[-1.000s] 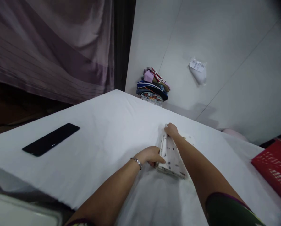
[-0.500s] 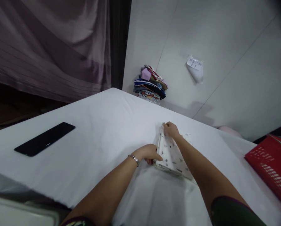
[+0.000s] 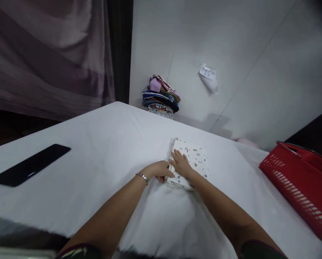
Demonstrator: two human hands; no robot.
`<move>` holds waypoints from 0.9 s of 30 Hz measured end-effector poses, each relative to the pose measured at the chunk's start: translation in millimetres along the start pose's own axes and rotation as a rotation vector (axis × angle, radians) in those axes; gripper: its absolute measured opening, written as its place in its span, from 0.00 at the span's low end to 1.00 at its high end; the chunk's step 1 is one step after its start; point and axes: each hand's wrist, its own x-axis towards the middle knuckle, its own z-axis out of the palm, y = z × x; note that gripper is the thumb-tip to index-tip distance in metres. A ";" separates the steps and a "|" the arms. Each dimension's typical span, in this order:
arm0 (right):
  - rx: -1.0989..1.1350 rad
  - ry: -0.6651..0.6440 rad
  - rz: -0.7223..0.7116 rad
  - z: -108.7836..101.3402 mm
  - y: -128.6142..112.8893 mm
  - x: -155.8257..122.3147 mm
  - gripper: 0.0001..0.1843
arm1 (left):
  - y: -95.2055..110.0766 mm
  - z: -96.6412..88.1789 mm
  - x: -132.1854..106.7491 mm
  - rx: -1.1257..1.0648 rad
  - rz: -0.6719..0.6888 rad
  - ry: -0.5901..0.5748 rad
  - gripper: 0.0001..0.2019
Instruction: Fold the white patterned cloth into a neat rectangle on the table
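Observation:
A folded white cloth [image 3: 196, 154] with a small scattered print lies on the white-covered table [image 3: 109, 144]. My left hand [image 3: 163, 169], with a metal bracelet at the wrist, pinches the cloth's near left corner, thumb on top and the other fingers partly hidden beneath. Across the left part of the cloth my right hand [image 3: 181, 163] lies flat, its fingers spread and pointing toward the left edge. What kind of cloth it is cannot be told while folded.
To the right stands a red plastic basket [image 3: 301, 180] with a metal handle. A black flat panel [image 3: 31, 165] lies at the left. Past the far edge are a stack of folded clothes [image 3: 161, 95] and a paper in clear plastic [image 3: 208, 77]. A curtain [image 3: 47, 54] hangs at left.
My right hand has let go of the far left corner and moved nearer, now flat on the cloth. The cloth's top lies flatter. The view has shifted right, showing more of the basket.

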 end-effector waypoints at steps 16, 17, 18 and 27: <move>0.012 0.044 0.040 0.2 9.1 -109.7 0.28 | 21.3 -12.0 -20.7 0.335 -0.108 0.140 0.17; 0.045 0.038 0.028 -1.5 10.6 -110.1 0.28 | 27.9 -11.3 -21.2 0.410 -0.132 0.248 0.17; 0.075 0.039 0.021 -4.4 13.3 -109.8 0.28 | 34.7 -8.8 -20.6 0.471 -0.145 0.383 0.17; 0.072 0.121 0.300 -4.7 71.6 -107.7 0.31 | 29.2 45.0 33.5 0.550 0.104 0.549 0.32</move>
